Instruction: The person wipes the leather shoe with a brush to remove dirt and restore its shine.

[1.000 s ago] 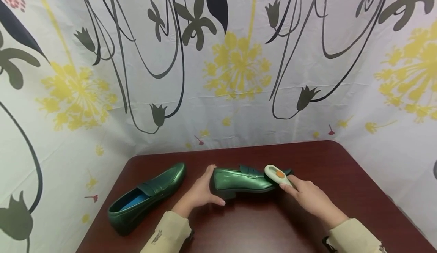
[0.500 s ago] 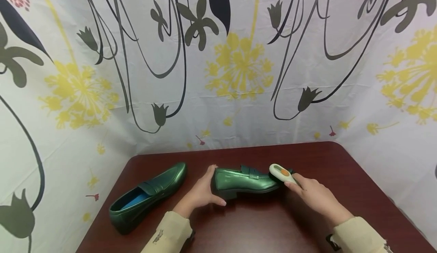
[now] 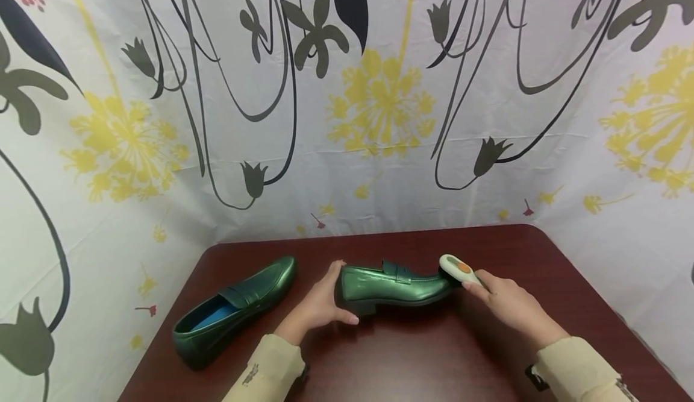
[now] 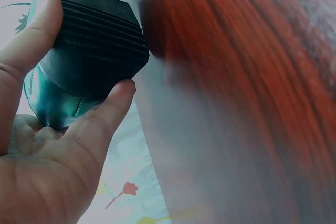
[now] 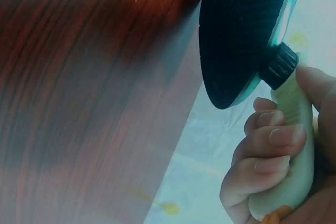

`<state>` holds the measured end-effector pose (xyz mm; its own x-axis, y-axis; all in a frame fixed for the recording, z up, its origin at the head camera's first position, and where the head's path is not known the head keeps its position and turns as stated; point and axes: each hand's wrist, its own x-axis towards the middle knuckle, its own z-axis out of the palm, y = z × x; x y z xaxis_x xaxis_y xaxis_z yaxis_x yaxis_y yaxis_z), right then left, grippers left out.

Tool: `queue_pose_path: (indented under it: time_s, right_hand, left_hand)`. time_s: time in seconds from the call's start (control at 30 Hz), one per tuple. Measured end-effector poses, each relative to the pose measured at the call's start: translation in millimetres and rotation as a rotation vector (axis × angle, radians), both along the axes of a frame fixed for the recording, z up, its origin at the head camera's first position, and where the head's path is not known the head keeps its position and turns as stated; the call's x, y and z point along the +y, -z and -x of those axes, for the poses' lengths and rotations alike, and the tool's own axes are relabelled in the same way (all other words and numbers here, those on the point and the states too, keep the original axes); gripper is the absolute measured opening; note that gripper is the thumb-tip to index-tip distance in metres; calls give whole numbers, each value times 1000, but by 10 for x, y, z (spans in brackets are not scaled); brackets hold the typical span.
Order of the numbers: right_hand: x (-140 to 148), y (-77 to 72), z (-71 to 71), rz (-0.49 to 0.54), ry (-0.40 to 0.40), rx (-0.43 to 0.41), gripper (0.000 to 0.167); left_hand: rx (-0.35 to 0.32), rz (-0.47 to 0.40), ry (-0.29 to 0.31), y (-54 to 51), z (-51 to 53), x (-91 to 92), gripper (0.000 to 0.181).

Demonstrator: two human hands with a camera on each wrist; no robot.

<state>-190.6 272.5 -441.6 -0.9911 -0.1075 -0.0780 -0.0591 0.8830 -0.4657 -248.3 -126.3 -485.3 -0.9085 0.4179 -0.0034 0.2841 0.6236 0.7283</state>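
- Located green penny loafer (image 3: 371,284) in left hand (image 3: 318,304), with heel toward 9 o'clock and toe toward 3 in the head view; contact with tabletop (image 3: 412,354) not confirmed.
- Judged light for one-handed support; likely stiff at heel block (image 4: 100,38) and sole (image 5: 233,35), more yielding along the upper. Expected to be somewhat slippery and prone to scuffs, given the glossy finish.
- Best held round the back, below the collar, leaving the upper free.
- Noted at left hand: spread wide, gripping the heel end between thumb and fingers.
- Noted at right hand (image 3: 509,302): curled closely round handle of brush (image 3: 463,267), with dark bristles (image 5: 280,66) touching the toe area.
- Found second loafer (image 3: 244,296) between 8 and 9 o'clock from the first, untouched.
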Motion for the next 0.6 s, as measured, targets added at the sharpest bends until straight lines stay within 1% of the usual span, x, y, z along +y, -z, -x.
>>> queue_pose_path:
  time_s: [0.2, 0.4, 0.6]
  right_hand:
    - [73, 30, 54, -13, 13, -4, 58]
    - [161, 51, 101, 5, 20, -16, 62]
    - [255, 78, 127, 7, 43, -32, 73]
  left_hand:
    - [2, 10, 3, 5, 2, -6, 125]
    - [2, 3, 10, 16, 6, -1, 125]
    - [-13, -9, 6, 19, -7, -3, 126]
